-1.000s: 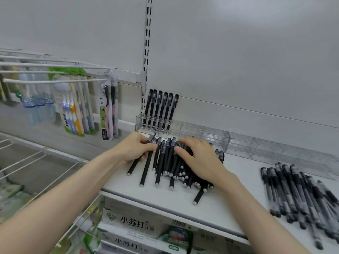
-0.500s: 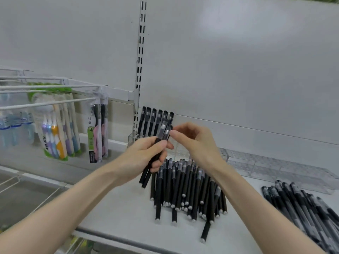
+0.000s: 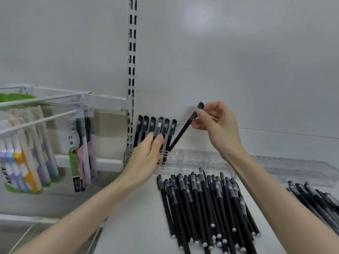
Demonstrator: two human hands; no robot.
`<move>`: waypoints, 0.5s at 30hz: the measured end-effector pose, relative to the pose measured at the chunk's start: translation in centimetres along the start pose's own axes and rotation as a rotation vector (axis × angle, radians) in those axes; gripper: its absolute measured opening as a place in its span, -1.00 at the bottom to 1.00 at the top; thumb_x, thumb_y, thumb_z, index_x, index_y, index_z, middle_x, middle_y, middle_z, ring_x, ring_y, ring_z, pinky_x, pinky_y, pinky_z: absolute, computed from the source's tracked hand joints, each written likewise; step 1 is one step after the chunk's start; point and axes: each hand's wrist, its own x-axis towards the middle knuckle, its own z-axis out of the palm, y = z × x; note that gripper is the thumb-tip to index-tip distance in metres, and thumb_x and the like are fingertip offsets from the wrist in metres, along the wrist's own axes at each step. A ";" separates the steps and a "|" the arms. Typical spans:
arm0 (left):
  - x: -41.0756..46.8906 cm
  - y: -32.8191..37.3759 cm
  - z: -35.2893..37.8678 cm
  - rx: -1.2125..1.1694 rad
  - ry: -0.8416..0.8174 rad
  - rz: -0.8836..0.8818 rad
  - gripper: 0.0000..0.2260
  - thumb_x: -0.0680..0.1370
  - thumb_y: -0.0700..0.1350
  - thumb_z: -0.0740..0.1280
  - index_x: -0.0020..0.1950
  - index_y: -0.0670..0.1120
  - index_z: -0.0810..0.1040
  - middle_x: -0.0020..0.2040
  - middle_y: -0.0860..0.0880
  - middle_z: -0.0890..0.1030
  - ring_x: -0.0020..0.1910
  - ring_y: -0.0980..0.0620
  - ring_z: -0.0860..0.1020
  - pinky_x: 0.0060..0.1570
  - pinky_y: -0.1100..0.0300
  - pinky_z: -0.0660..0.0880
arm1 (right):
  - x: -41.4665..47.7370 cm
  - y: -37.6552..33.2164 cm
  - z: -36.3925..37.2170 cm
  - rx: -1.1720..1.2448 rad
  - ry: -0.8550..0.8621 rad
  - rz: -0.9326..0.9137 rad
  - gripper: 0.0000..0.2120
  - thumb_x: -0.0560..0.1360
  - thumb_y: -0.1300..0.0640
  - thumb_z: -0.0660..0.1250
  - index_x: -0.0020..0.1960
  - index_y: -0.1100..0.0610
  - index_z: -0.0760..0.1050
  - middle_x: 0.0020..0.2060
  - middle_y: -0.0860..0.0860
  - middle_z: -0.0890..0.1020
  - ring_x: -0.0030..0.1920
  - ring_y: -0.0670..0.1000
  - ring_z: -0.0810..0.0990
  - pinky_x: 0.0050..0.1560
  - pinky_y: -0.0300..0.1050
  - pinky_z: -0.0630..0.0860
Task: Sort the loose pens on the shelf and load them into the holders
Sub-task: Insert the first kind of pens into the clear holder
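White shelf (image 3: 132, 226) runs under a plain back wall, with a slotted upright (image 3: 132, 52) at 12 o'clock. Clear holders (image 3: 192, 160) line the shelf's back edge, and standing pens (image 3: 145, 129) fill the leftmost one, just left of centre. My left hand (image 3: 146, 154), at centre, curls thumb and fingers round a gripped pen (image 3: 158, 128) in front of that row; whether it holds more than one I cannot tell. My right hand (image 3: 218, 125), at 2 o'clock from the left, pinches a slanted pen (image 3: 180, 134) near its cap. That pen points down toward 7 o'clock, its tip at the holder beside the row. Loose black pens lie in a pile (image 3: 205, 204) at 5 o'clock, with a far pile (image 3: 315, 200) at 4 o'clock. Toothbrush packs (image 3: 23, 158) hang at 9 o'clock.
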 end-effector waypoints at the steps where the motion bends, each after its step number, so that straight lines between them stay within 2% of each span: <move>1: 0.0 -0.2 0.3 -0.022 0.028 -0.006 -0.68 0.63 0.12 0.03 0.01 -0.09 0.43 -0.39 0.04 0.35 -0.50 0.18 0.30 -0.40 0.24 0.28 | 0.2 0.3 0.1 -0.031 0.021 -0.025 -0.90 0.55 0.29 0.30 -0.05 0.13 0.41 -0.19 0.13 0.62 -0.34 -0.01 0.65 -0.22 -0.17 0.61; 4: -0.3 -0.8 1.2 -0.255 0.088 -0.069 -0.73 0.64 0.01 0.08 -0.03 -0.20 0.33 -0.36 0.02 0.28 -0.47 0.13 0.22 -0.43 0.27 0.21 | 0.7 1.3 0.6 -0.133 0.035 -0.130 -0.84 0.54 0.30 0.31 0.03 0.10 0.40 -0.24 0.07 0.64 -0.26 -0.01 0.66 -0.19 -0.22 0.59; 7: -0.8 -1.5 1.6 -0.326 0.068 -0.007 -0.79 0.65 -0.09 0.10 -0.05 -0.23 0.32 -0.34 -0.04 0.27 -0.49 0.14 0.19 -0.51 0.35 0.18 | 1.1 2.1 0.9 -0.211 0.012 -0.198 -0.84 0.53 0.29 0.31 0.07 0.11 0.43 -0.23 0.04 0.65 -0.20 0.01 0.66 -0.13 -0.15 0.61; 11: -0.9 -2.6 1.3 -0.241 0.104 0.095 -0.78 0.61 0.05 0.12 -0.02 -0.05 0.47 -0.43 0.12 0.31 -0.47 0.13 0.25 -0.43 0.22 0.20 | 1.6 2.7 1.3 -0.226 -0.010 -0.210 -0.86 0.53 0.28 0.32 0.04 0.10 0.44 -0.23 0.02 0.65 -0.20 0.01 0.66 -0.09 -0.09 0.62; 15: -0.8 -3.4 1.1 -0.276 0.132 0.051 -0.81 0.63 0.02 0.12 -0.05 0.10 0.51 -0.40 0.05 0.31 -0.48 0.11 0.23 -0.42 0.15 0.18 | 1.5 2.9 1.6 -0.228 -0.052 -0.214 -0.86 0.53 0.28 0.33 0.02 0.08 0.46 -0.23 -0.04 0.61 -0.20 0.01 0.64 -0.12 -0.13 0.62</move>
